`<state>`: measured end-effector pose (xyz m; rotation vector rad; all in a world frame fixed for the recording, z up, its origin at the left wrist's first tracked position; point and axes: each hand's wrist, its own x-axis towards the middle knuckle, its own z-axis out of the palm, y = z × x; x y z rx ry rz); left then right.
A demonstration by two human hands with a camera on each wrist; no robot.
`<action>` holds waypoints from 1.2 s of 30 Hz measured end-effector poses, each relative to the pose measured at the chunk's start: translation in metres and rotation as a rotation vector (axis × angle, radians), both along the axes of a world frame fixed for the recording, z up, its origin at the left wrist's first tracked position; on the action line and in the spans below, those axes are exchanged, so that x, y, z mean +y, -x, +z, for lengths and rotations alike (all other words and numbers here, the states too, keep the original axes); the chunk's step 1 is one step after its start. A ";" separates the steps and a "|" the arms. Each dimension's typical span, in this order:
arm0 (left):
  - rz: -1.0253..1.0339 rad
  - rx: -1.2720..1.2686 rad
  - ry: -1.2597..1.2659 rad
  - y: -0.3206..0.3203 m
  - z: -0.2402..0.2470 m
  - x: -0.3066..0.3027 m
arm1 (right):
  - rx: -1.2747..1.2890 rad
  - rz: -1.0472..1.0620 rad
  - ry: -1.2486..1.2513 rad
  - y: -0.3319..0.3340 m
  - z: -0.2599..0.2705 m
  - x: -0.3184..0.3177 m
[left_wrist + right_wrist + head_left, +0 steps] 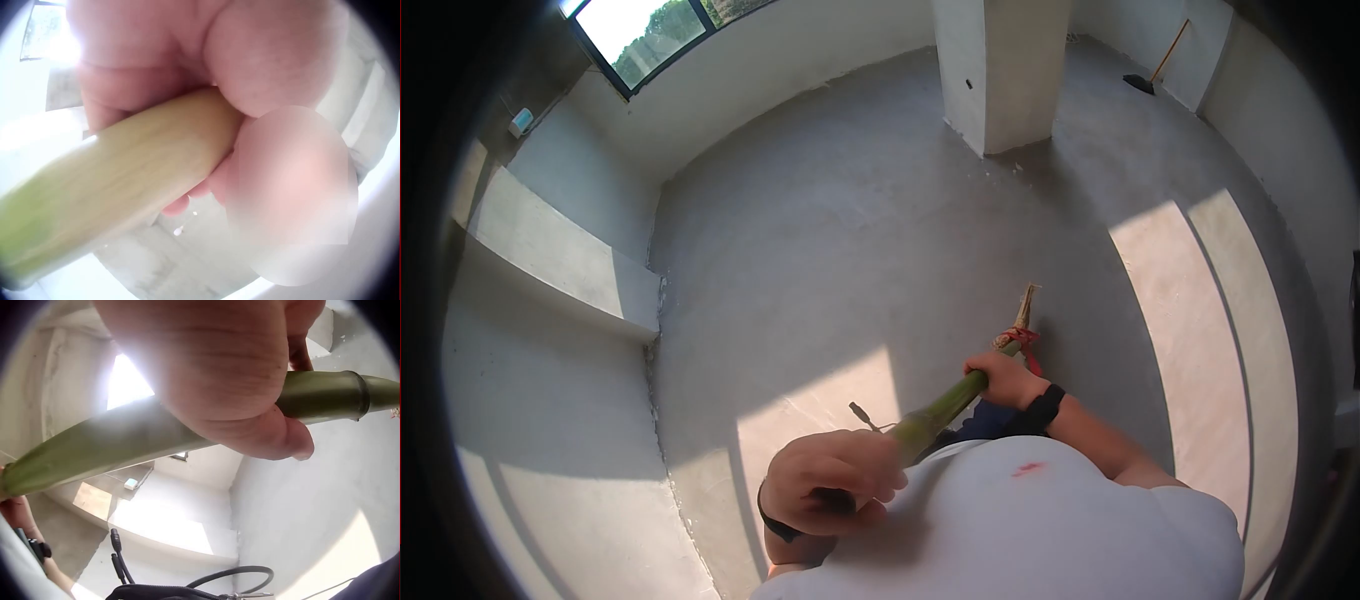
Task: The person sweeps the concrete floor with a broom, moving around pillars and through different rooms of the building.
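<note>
A green bamboo-like stalk (pixel 945 408) slants up to the right across the front of my body, held in both hands. My left hand (pixel 835 480) grips its lower end, which looks pale yellowish in the left wrist view, with fingers and thumb around the stalk (pixel 125 175). Farther up, my right hand (pixel 1005 380) wraps round it, and the right wrist view shows the thumb (pixel 294 437) across the green stalk (pixel 94 450) near a dark joint ring. Just beyond the right hand, a red tie (pixel 1025 335) binds a straw-coloured, frayed end (pixel 1026 305).
Black cables with plug ends (pixel 117 540) hang near my waist. Grey floor (pixel 830 240) spreads ahead, with sunlit patches left and right. A square pillar (pixel 1020 80) stands ahead, a broom (pixel 1140 82) leans at the far right wall, and a window (pixel 645 40) is upper left.
</note>
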<state>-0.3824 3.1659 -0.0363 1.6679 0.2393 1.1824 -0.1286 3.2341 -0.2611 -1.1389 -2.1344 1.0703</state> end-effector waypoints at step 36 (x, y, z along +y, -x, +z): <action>-0.091 0.004 0.286 0.059 -0.046 0.614 | -0.150 0.211 0.119 0.061 -0.022 0.598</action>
